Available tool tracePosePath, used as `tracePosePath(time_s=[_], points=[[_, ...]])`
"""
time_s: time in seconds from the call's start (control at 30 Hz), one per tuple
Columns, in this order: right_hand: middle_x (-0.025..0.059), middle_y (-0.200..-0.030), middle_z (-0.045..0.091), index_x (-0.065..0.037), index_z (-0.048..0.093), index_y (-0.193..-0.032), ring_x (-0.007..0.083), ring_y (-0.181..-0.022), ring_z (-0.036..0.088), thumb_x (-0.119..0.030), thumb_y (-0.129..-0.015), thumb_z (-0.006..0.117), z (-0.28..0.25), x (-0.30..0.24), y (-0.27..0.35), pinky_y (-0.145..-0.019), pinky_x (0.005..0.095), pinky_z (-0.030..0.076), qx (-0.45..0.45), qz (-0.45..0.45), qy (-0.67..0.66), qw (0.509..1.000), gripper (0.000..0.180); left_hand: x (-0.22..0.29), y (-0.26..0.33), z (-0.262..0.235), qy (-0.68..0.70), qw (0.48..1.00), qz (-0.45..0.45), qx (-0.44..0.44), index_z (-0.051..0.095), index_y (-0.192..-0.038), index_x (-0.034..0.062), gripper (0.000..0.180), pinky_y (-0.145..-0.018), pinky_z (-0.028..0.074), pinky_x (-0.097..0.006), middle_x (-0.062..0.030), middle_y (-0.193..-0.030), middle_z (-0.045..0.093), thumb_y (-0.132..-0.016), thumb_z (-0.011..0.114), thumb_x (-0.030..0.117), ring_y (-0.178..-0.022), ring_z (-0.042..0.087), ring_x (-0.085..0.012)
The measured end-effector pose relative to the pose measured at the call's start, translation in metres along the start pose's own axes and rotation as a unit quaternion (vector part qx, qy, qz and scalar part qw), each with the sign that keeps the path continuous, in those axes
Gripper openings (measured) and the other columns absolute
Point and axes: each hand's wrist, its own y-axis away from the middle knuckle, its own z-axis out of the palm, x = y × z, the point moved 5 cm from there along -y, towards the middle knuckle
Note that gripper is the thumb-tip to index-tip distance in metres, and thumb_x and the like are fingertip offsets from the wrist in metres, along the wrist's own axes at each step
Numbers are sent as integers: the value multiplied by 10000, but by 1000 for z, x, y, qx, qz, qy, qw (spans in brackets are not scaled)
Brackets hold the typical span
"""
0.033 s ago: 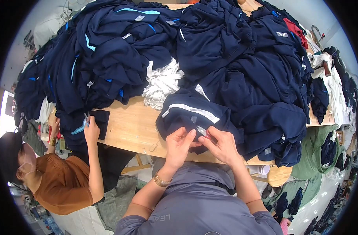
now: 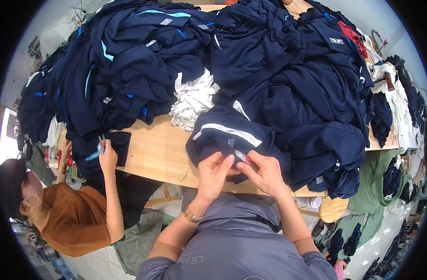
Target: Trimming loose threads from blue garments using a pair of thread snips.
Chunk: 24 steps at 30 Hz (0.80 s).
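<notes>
A navy garment (image 2: 202, 147) with a white strip (image 2: 230, 130) lies bunched at the table's near edge in front of me. Thumb and fingers of my left hand (image 2: 211, 173) are closed in a pinch on its near edge. My right hand (image 2: 265, 175) is closed around small red-handled thread snips (image 2: 240, 155). Their pale blades point up and left, close to the left fingertips and over the cloth. Whether the blades touch the fabric I cannot tell. A small grey patch (image 2: 231, 142) shows on the garment just beyond the blades.
Large heaps of navy garments (image 2: 129, 60) cover the far side and right of the wooden table (image 2: 153, 149). White strips (image 2: 194, 100) lie piled mid-table. At left a co-worker (image 2: 78, 214) holds blue-handled snips (image 2: 101, 143) over navy cloth. A wooden stool (image 2: 334, 212) stands near right.
The co-worker's hand with the blue-handled snips has shifted slightly to the left. My own hands and the garment show no visible movement.
</notes>
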Motion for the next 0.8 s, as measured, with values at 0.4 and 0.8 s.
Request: tracePosePath(time_s=[0.4,0.8], points=[[80,-547,499,-58,490,-692,249,-453,511,-333,-795,656,-3,2,6,-431,324,367,86,-29,35,995,338,-3,-1,0,255,957,-141,-10,599,-986,43,154,-874,489,-358,-71,-977,627,-928,504,150,-872,596,-163],[49,-547,501,-89,475,-670,225,-438,519,-372,-766,673,3,-3,5,-423,304,374,124,-89,116,982,359,-13,6,2,315,928,-200,-3,596,-1027,58,202,-899,426,-357,-70,-986,632,-935,496,207,-964,565,-170]])
